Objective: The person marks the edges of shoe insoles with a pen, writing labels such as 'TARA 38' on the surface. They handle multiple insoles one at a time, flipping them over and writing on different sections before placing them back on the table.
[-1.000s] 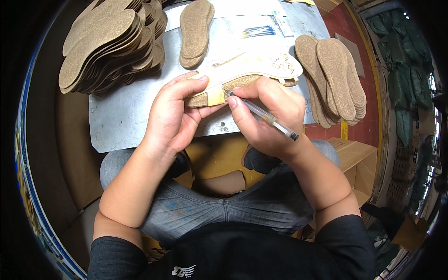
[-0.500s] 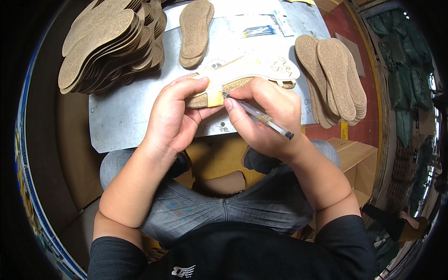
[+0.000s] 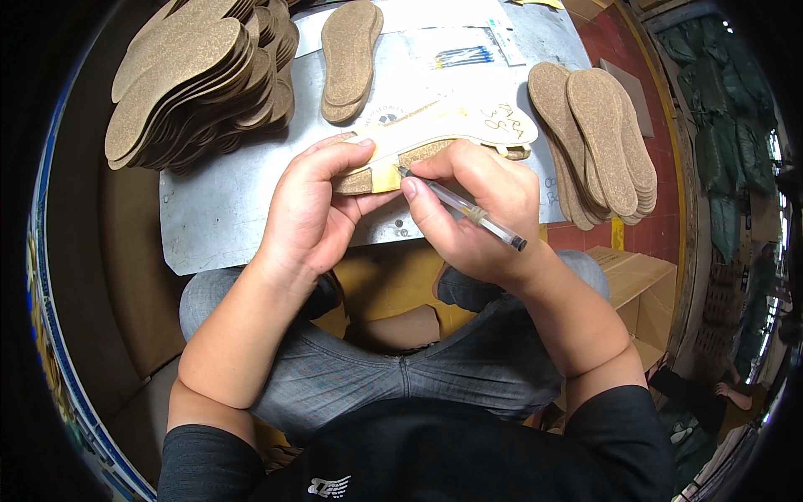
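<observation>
Near the table's front edge, my left hand (image 3: 314, 205) grips the left end of a cream sole-shaped template (image 3: 468, 127), thumb on top and fingers below. Pressed against the template is a brown speckled cork insole (image 3: 355, 181), its edge toward me. A yellow strip (image 3: 384, 177) crosses that edge. My right hand (image 3: 493, 205) pinches a clear pen (image 3: 473, 212) with a dark cap end, its tip at the insole's edge beside the yellow strip. Dark handwriting marks the template's right end. My right fingers hide part of the insole.
A tall pile of cork insoles (image 3: 180, 92) stands at the table's left. Two more insoles (image 3: 350, 58) lie at the back, beside blue pen refills (image 3: 464, 56). Another insole stack (image 3: 604, 138) overhangs the metal table's (image 3: 209, 222) right edge. An open cardboard box (image 3: 640, 289) sits lower right.
The template has tilted slightly, so its handwriting shows more squarely. My hands and the pen tip stay almost in place. A person at the far right has shifted a little.
</observation>
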`<state>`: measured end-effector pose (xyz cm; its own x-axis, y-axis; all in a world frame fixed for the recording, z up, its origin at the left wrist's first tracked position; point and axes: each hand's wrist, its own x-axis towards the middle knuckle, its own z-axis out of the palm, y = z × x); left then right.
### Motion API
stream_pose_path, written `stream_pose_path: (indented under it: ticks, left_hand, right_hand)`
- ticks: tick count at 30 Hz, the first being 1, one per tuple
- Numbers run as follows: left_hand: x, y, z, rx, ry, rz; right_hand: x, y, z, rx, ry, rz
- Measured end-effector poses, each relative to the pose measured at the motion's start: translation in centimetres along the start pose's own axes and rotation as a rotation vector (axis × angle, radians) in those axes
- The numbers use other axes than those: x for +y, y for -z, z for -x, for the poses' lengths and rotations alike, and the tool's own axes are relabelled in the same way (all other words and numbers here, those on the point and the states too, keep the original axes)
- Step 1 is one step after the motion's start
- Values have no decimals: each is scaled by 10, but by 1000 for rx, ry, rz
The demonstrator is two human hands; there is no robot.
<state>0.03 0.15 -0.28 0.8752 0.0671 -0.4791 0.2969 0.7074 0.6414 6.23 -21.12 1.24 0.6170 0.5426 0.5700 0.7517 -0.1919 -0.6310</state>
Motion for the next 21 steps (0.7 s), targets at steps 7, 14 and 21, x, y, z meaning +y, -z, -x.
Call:
stream_pose_path:
  ticks: [7, 14, 21]
  left_hand:
    - [0, 1, 0, -12, 1, -4]
    - [1, 1, 0, -16, -1, 4]
    - [2, -1, 1, -15, 1, -1]
  right_hand:
    - [0, -3, -1, 39, 15, -19]
    - [0, 0, -1, 34, 19, 9]
    - [-2, 1, -1, 51, -25, -6]
